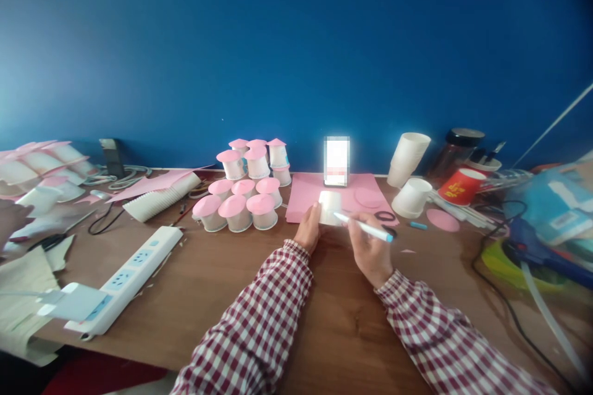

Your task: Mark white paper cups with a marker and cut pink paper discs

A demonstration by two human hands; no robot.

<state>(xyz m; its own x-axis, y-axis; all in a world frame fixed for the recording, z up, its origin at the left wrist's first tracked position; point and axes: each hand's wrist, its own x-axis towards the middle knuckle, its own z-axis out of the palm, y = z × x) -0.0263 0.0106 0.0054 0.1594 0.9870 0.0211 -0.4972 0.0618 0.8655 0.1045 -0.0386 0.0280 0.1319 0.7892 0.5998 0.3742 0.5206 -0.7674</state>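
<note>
A white paper cup (330, 207) stands upside down, or nearly so, with my left hand (308, 228) closed on its left side. Between the fingers of my right hand (373, 253) is a white marker with a blue end (370, 231); its tip points at the cup's front near the lower edge. Whether the tip touches the cup I cannot tell. Behind the cup lies a sheet of pink paper (301, 197), and a lit phone (336, 163) leans upright on it. The blue marker cap (418, 225) rests on the table to the right.
Left of my hands are several cups with pink cone tops (238, 213). A power strip (134, 274) and a cup stack on its side (162, 197) lie farther left. To the right stand white cups (411, 197), a red cup (462, 186) and a blue glue gun (546, 256). Another person's hand (13, 222) shows at far left.
</note>
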